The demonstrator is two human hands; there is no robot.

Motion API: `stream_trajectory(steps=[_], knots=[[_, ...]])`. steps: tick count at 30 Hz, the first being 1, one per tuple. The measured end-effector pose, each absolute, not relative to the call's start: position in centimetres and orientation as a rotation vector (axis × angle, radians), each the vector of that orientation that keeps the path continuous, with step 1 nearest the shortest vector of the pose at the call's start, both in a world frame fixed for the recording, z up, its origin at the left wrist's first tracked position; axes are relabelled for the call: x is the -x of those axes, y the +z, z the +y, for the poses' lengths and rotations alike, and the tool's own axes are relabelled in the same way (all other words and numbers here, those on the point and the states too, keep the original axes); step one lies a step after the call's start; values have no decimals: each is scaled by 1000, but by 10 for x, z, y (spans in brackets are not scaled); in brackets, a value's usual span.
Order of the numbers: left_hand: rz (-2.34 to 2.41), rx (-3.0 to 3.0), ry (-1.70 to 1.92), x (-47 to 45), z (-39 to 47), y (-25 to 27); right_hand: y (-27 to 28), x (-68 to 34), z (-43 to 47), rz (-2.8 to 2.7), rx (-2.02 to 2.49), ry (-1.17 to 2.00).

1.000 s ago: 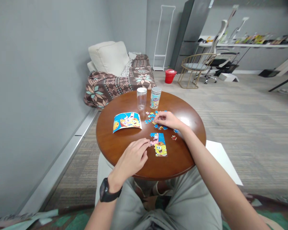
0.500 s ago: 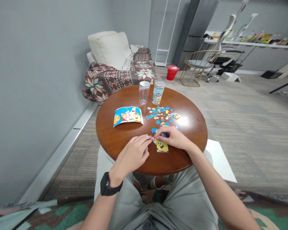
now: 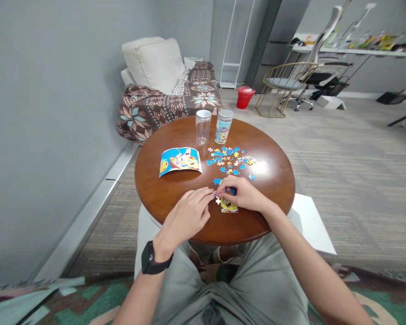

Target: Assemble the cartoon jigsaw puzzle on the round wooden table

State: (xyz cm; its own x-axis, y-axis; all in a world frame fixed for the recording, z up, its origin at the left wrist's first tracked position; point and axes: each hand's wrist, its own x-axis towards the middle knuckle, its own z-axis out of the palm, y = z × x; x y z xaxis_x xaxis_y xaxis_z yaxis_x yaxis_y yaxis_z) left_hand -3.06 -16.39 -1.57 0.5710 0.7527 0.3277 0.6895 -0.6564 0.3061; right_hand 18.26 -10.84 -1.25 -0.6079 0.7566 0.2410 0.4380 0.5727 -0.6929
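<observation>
Jigsaw section, joined from small pieces, lies flat near the middle of the tabletop, its upper part under the right hand. The left hand reaches its left side; both hands' fingertips nearly meet at a pinkish piece, each grip drawn in, though I cannot tell whether either is clamped on it. Such pieces should be light, thin and fairly stiff, likely sliding easily on the glossy wood; the outer edges look the best hold, since lifting by one corner could pull the joints apart. Compared with a second ago, the right hand has left the loose pieces farther off, which now lie uncovered before the two jars.
</observation>
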Motion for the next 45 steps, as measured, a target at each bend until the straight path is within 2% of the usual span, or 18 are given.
stream_trajectory(steps=[7, 19, 45], knots=[[1042, -2769, 684, 34, -163, -17, -13, -183, -110, -2307, 917, 737], [1017, -2785, 682, 31, -163, -14, -9, -195, -110, -2329, 952, 613], [983, -2806, 624, 28, -163, -10, -6, -195, -112, -2375, 953, 694]])
